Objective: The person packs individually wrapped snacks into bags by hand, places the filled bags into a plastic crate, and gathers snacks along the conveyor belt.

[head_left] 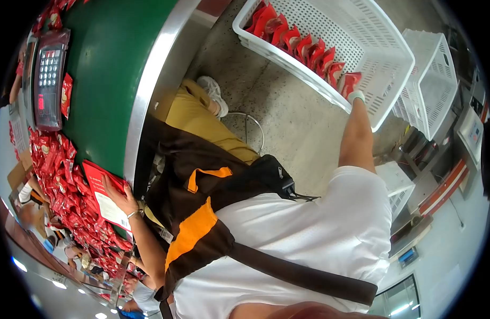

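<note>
My left hand [120, 198] is on a flat red-and-white bag [104, 194] at the edge of the green table, its fingers across the printed face and its thumb near the table-side edge. A heap of small red packets [59, 175] lies beside that bag. On the other side, my right arm reaches into a white perforated plastic crate [386, 58]. There my right hand [356, 95], in a white glove, is closed at the end of a red packet [351, 81]. Its fingertips are mostly hidden. A row of similar red packets [303, 48] stands along the crate's near side.
A digital scale [49, 80] with a keypad stands on the green table [109, 80], a single packet next to it. The table has a metal edge [149, 90]. More white crates [428, 80] stand at the right. Other people [144, 292] are near the heap.
</note>
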A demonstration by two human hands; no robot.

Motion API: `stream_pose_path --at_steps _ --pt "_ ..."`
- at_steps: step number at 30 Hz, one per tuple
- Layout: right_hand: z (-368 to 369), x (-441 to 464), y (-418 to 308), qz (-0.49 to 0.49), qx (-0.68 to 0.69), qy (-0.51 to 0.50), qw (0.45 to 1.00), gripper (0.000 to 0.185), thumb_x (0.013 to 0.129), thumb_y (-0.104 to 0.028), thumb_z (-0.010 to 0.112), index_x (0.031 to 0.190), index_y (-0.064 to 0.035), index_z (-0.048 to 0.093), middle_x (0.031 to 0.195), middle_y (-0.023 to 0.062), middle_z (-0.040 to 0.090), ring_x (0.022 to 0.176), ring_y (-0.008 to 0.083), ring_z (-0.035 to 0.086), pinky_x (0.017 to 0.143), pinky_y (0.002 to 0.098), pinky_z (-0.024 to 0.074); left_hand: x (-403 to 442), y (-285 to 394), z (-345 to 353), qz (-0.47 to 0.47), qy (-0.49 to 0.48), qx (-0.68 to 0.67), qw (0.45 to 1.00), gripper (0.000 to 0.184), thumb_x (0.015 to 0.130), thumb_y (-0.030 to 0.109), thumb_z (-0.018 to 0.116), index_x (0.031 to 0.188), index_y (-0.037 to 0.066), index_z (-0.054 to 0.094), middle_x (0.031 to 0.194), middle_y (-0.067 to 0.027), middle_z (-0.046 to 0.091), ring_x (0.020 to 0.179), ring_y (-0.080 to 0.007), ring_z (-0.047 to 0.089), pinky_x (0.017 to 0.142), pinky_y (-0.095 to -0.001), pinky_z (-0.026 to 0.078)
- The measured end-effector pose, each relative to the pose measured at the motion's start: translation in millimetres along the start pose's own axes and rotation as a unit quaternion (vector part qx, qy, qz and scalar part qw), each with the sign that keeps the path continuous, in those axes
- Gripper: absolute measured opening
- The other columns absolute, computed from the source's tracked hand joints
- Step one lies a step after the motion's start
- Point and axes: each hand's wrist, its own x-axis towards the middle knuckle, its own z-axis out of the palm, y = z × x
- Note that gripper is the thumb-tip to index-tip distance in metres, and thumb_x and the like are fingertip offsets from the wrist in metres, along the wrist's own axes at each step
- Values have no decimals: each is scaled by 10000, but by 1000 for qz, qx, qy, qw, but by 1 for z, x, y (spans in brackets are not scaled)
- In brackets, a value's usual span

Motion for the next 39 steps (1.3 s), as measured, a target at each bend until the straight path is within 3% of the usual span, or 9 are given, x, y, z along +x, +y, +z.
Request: stream_pose_path --at_steps 3,6,9,12,14,15,18,29,39 --pt "1 10 -18 -259 -183 -122 941 424 939 -305 389 1122 -63 685 1108 229 668 1069 362 635 915 431 505 1 -1 -1 10 3 2 1000 715 921 458 526 1426 -26 383 1480 -254 366 1381 -411 337 1147 -485 245" --pt "-30 2 -55 -309 -142 -129 931 397 979 -350 391 1042 -48 640 1139 217 646 1058 377 623 909 456 487 2 -2 2 13 10 4 1000 733 915 485 522 1426 -22 387 1473 -253 375 1375 -413 343 1143 -487 249" --pt "-50 -20 -119 -237 153 -46 958 558 938 -486 465 1225 -36 628 1194 230 635 1187 353 570 985 406 440 1 -4 2 9 16 15 1000 736 904 484 532 1421 -21 394 1467 -254 383 1366 -416 353 1141 -487 253" --pt "-105 -141 -224 -400 386 -57 829 631 897 -563 545 1275 -59 586 1189 240 631 1219 360 545 1004 435 423 1 4 1 2 13 27 1000 697 849 348 603 1404 -27 409 1458 -254 395 1347 -428 369 1137 -495 260" --pt "-127 -188 -285 -388 101 55 914 489 904 -438 570 1221 -66 587 1099 239 664 1124 369 607 938 458 468 4 7 0 12 19 35 999 698 824 308 627 1399 -28 416 1451 -251 407 1343 -432 373 1134 -494 263" --pt "-115 -165 -307 -348 47 66 934 317 889 -299 557 1095 -62 598 966 225 691 947 397 665 830 483 511 4 8 1 11 27 40 999 702 800 290 643 1390 -25 428 1446 -249 416 1338 -434 377 1131 -494 267" --pt "-107 -157 -320 -432 -8 140 891 218 863 -205 523 1011 -60 589 884 222 692 820 413 676 753 506 521 5 16 1 -12 33 53 998 717 781 326 662 1381 -3 449 1454 -214 423 1359 -399 371 1132 -520 249" --pt "-47 -293 -412 -448 -53 60 890 185 917 -143 476 1016 -39 592 915 206 709 883 363 701 778 472 545 1 25 1 -52 44 49 997 765 749 421 698 1383 61 466 1485 -141 410 1395 -347 344 1132 -569 216" --pt "-19 -303 -432 -450 -57 69 889 275 943 -227 421 985 -55 632 947 217 702 897 373 695 768 501 542 3 28 -2 -50 68 28 996 774 733 466 716 1356 60 500 1470 -140 432 1384 -346 360 1117 -588 230"
